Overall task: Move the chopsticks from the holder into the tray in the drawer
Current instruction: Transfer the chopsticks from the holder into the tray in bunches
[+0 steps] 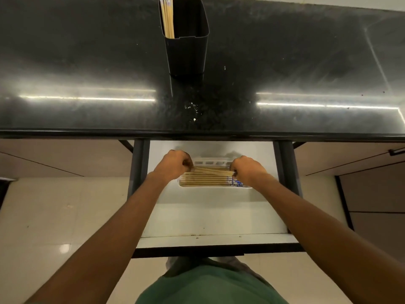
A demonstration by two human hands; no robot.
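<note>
Pale chopsticks held across the white tray in the drawer.
The left hand and right hand each pinch one end.

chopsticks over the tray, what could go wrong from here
1. The chopstick pair pinched between the left hand and right hand lies slanted across those already flat in the white tray; released so, it may settle crooked.
2. More chopsticks stand in the black holder, so stopping now would leave the task unfinished.

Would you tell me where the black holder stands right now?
In the head view, the black holder stands top centre on the dark countertop, beyond the open drawer, chopsticks inside.
</note>
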